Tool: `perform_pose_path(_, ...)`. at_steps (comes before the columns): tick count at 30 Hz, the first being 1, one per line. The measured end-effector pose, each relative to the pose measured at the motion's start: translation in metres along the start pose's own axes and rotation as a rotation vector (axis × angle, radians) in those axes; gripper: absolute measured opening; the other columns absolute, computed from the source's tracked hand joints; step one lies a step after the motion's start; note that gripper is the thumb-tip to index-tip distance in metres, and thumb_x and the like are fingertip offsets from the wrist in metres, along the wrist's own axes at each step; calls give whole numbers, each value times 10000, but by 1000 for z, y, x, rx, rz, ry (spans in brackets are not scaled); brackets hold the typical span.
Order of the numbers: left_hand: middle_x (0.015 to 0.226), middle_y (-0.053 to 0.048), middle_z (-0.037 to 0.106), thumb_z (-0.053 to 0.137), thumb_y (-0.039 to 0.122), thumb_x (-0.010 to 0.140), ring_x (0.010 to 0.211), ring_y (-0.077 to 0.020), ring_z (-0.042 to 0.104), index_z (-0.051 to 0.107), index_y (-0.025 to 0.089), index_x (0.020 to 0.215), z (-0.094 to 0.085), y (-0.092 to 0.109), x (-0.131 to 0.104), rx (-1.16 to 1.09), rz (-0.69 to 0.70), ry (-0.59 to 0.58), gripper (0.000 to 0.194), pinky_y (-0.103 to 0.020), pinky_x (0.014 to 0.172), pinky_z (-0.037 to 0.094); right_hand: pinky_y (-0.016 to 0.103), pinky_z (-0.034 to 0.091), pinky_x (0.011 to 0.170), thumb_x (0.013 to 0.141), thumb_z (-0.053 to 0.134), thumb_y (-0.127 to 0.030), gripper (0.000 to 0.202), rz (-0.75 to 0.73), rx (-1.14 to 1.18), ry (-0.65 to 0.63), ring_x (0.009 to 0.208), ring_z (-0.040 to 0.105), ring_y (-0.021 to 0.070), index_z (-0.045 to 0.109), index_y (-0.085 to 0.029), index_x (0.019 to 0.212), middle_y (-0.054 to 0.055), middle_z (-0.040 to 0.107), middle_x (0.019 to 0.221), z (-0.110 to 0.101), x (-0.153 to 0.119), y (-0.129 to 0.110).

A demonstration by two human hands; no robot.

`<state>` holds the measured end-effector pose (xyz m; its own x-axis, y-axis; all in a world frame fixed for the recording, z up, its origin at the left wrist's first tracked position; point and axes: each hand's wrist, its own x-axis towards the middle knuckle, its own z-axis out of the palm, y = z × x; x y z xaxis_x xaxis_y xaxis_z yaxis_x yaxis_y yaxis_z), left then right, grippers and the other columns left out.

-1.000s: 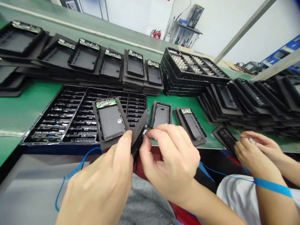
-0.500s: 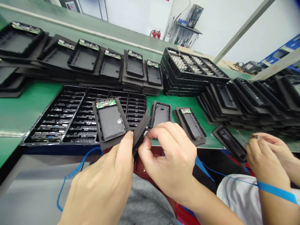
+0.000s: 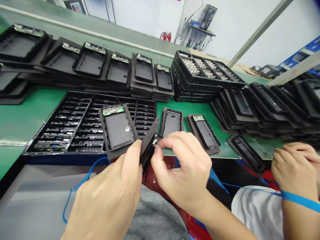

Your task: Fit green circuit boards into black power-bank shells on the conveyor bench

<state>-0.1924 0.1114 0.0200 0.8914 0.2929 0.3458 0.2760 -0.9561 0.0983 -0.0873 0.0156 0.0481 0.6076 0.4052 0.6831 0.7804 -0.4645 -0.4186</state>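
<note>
My left hand is closed around a black plastic casing and a dark foam sheet, both tilted up on edge. At the casing's upper end, the thumb and forefinger of my right hand are pinched together. A small pale piece shows right beside these fingertips; whether they grip it or only touch it is hidden. Just beyond my left hand, another black casing with a green circuit board at its top lies on a foam sheet, over a partitioned black tray.
Casings on foam stacks line the back left. Stacked trays of small parts stand at the back centre, more casings at the right. Two casings lie ahead. A co-worker's hands are at the right.
My right hand has shifted slightly right and its thumb is straighter, showing more of the casing's end. The co-worker's hands have moved right, away from the casing beside them.
</note>
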Motion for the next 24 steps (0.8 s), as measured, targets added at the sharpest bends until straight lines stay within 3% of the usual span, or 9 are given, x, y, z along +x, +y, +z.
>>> perform_pose_path(12,1053,-73,652,394,47,802,908,-214,639,271,237,1395,-5,6,-1,-8,-20,35,635,-280,731,463,307,475,596,767,503,-110,166,-69,-128,-36,639,558,171,595,-151,636,53,619,652,0,-1,-5)
perform_pose_path(19,1110,-78,637,446,35,771,912,-181,632,177,172,1429,-2,-4,-1,70,113,34,724,-243,701,446,303,458,571,744,498,-92,177,-83,-158,-16,626,550,174,568,-158,595,53,607,629,2,2,-7)
perform_pose_path(24,1077,-68,659,473,45,776,839,-154,648,235,135,1398,-3,-7,2,91,152,52,672,-231,638,445,282,457,565,692,502,-60,159,-44,-103,-8,602,537,153,550,-173,591,31,598,610,4,2,-8)
